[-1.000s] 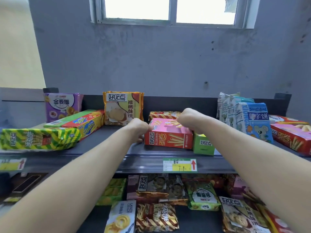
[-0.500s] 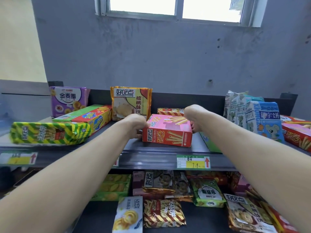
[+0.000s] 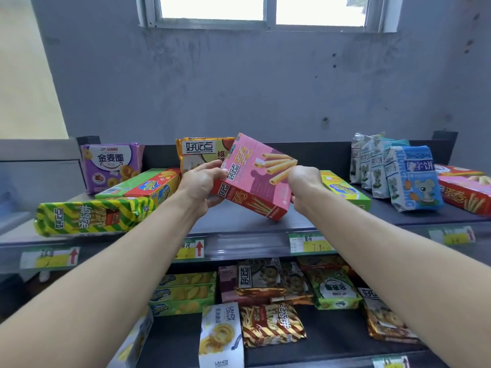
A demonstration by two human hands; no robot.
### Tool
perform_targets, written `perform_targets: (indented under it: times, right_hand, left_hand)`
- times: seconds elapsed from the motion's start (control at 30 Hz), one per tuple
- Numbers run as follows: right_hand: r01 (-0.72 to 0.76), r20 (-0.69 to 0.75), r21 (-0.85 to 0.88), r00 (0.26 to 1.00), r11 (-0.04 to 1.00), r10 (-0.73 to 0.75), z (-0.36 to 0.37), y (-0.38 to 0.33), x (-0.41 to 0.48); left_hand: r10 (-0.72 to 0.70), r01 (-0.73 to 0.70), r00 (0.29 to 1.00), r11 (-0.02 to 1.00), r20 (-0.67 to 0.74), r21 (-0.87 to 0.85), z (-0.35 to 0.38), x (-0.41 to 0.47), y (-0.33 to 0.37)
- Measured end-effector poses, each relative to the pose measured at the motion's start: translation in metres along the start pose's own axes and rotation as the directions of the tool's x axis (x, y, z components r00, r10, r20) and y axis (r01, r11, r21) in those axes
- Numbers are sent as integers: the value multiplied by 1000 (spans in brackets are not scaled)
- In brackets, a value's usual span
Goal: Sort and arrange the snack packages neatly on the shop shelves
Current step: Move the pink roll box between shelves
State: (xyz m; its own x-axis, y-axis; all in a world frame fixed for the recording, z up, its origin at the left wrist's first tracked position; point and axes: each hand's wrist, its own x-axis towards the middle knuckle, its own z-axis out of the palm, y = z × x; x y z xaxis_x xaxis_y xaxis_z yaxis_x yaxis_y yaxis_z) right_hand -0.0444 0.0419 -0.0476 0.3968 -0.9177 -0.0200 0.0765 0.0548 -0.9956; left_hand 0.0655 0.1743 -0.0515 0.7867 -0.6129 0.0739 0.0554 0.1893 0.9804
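A pink and red egg-roll box [image 3: 256,176] is tilted up above the top shelf [image 3: 239,221], its lower right corner near the shelf surface. My left hand [image 3: 203,184] grips its left end, fingers curled round the edge. My right hand [image 3: 301,181] grips its right side; the fingers are hidden behind the box. Behind the box stands an orange walnut-biscuit pack [image 3: 198,154], partly covered by it.
On the top shelf: a purple pack [image 3: 111,166], a green-red box [image 3: 140,185], a striped green-yellow pack [image 3: 90,215] at left; a green box [image 3: 344,189], blue-white mouse packs [image 3: 403,173] and red boxes [image 3: 467,192] at right. The lower shelf [image 3: 332,351] holds several mixed packs.
Both hands have lifted the pink box off the top shelf and tipped its front face up toward me. The green box behind it at right has come into sight.
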Motion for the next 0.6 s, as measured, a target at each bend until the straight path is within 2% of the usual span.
perform_targets:
  times: [0.07,0.13,0.4,0.5,0.53,0.6]
  right_hand:
    - [18,-11,-18,1000,1000,-18,-5,2,-7]
    - [43,49,-61,998,997,-40,-13,4,-11]
    - [112,319,39,940,993,-118,-68,-14,-36]
    - [131,498,67,855,989,-147,-101,-18,-41]
    - [144,581,27,803,989,-133,-112,-19,-42]
    - [136,737,-104,676,985,-16,-131,-16,-46]
  left_hand:
    - [53,-54,998,998,-28,-38,0,-7,4]
    - [105,-107,994,993,-36,-55,2,-17,8]
    - [222,-230,971,969,-94,-89,30,-84,35]
    - [250,-259,962,964,-113,-63,43,-116,39]
    - [259,-266,958,962,-121,-52,47,-127,39]
    - [273,-281,950,959,-153,-30,51,-149,35]
